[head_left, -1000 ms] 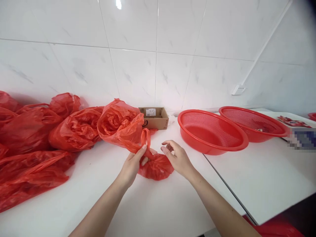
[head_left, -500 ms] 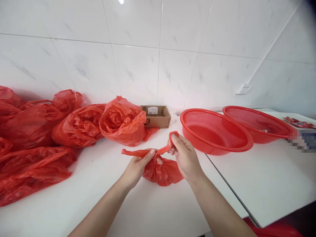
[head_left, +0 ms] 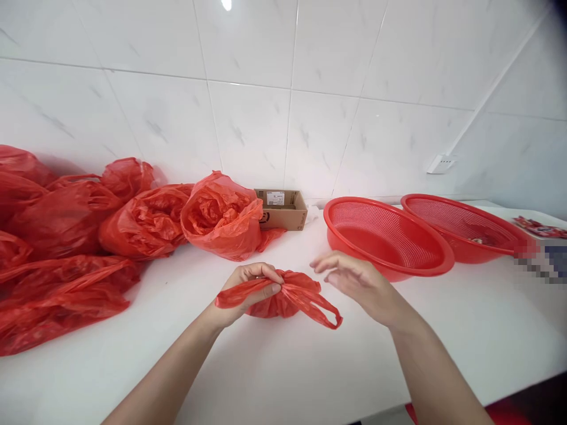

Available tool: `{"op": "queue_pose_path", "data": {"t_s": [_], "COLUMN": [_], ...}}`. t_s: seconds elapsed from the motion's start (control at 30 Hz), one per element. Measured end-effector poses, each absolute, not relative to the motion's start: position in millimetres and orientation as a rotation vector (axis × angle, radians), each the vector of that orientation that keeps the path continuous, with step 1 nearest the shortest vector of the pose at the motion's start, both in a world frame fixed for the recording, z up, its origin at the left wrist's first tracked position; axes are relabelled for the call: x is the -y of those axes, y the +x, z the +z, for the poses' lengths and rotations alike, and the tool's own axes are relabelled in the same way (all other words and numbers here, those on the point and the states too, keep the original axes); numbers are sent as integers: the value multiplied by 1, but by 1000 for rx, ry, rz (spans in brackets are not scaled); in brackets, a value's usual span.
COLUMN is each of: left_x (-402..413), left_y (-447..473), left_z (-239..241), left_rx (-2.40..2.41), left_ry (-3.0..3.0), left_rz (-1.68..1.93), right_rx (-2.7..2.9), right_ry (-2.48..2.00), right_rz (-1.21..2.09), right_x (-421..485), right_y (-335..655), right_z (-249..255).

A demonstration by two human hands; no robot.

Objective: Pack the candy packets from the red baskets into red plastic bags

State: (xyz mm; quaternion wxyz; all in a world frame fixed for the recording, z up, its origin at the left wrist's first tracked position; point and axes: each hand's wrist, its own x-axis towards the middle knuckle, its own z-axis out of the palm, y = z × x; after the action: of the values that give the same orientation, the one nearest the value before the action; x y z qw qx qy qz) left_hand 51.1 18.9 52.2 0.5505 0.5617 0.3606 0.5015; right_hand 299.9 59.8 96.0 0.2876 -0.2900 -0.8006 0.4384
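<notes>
A small red plastic bag (head_left: 277, 306) rests on the white table (head_left: 248, 372) in front of me, gathered at its neck. My left hand (head_left: 241, 292) pinches the neck between thumb and fingers. One handle of the bag lies across that hand, while the other, a loop, spreads to the right on the near side. To the right of the bag, my right hand (head_left: 357, 282) hovers with its fingers apart, holding nothing and not touching the bag. What the bag contains is hidden.
Several larger red plastic bags (head_left: 146, 221) crowd the left side. An open cardboard box (head_left: 287, 218) stands by the tiled wall. Two red perforated baskets (head_left: 385, 271) sit on the right, one partly behind the other. A socket (head_left: 442, 164) is on the wall.
My right hand has let go of the bag's handle and moved right, its fingers opening. The handle loop has dropped toward me. My left hand keeps its grip at the neck.
</notes>
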Motion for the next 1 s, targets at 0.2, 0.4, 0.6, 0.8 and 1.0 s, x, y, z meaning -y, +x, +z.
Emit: {"op": "queue_pose_path", "data": {"t_s": [0.2, 0.4, 0.6, 0.8, 1.0], "left_x": [-22, -29, -27, -28, -23], "left_y": [52, 48, 54, 57, 62], "left_z": [44, 31, 23, 22, 39], "left_rx": [-880, -945, -1482, -1632, -1635], "left_ry": [1378, 1469, 1575, 1783, 1976], "left_rz": [1156, 1349, 1457, 1554, 1369], "right_rx": [2031, 1981, 1842, 1597, 1632], "right_ry": [-755, -692, -755, -701, -688], "right_rz": [1181, 1234, 1208, 1582, 1607], "right_x": [-74, -76, -63, -73, -76], "right_y": [240, 215, 203, 210, 215], "right_z": [65, 47, 29, 25, 30]}}
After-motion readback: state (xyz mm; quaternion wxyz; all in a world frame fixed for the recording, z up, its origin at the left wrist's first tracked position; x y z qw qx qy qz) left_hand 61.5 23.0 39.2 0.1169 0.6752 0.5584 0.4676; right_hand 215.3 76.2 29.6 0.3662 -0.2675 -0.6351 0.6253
